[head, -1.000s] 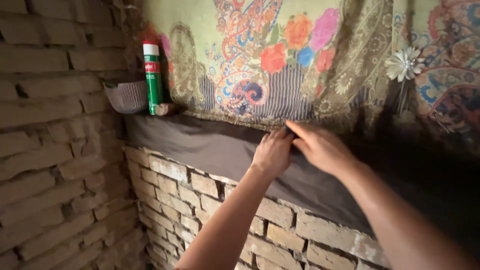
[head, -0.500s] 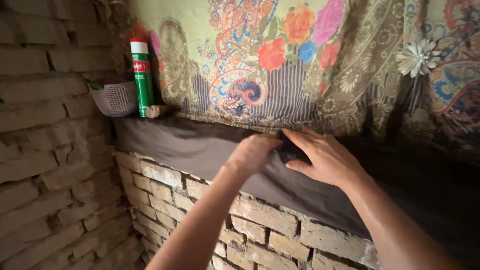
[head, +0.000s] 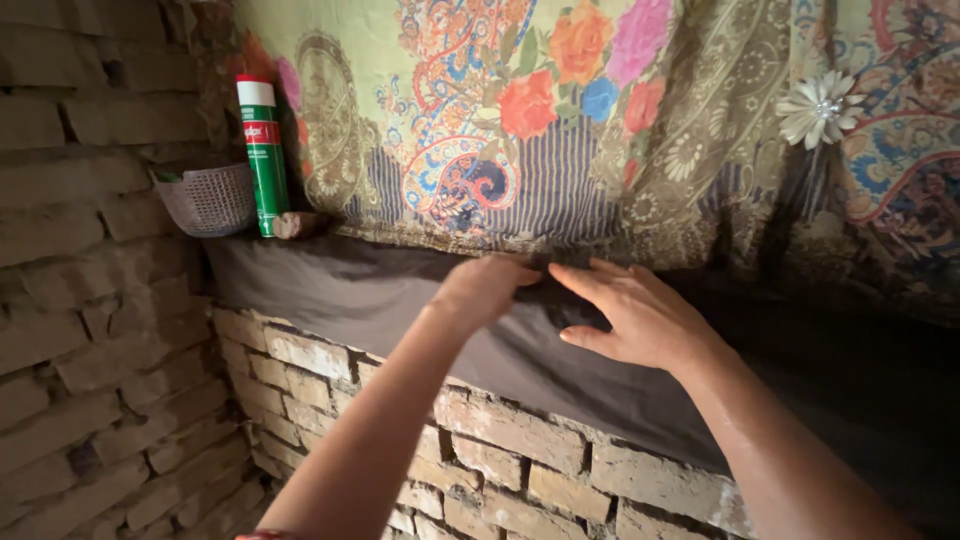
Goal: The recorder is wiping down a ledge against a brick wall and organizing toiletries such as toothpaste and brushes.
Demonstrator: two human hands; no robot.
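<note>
Along the top edge of a brick ledge, a dark grey cloth (head: 400, 300) is hanging down over the front of the bricks, and both hands are working right at its upper hem, where it's meeting the bottom of a big flowery patterned fabric (head: 600, 120) that's draped above. The left hand (head: 487, 288) is curling in with the fingers bunched, looking like it's pinching the hem of the grey cloth, though the fingertips are tucked out of sight so I can't say for sure how tight that grip is. The right hand (head: 640, 318) is lying flatter, fingers stretched out and close together, pressing on the cloth just beside the left one, fingertips pointing left toward it. The two are nearly touching. The cloth's long edge is running left to right along the ledge, sloping down toward the right in the picture, so there's hem stretching away on both sides of the hands. The left hand is sitting a bit higher, nearer the hem line itself. Way off to the left, in the corner, a green spray can (head: 264, 155) with a white cap is standing upright next to a small grey plastic basket (head: 208, 200), well apart from the hands. Brick wall (head: 80, 300) is running down the left side.
</note>
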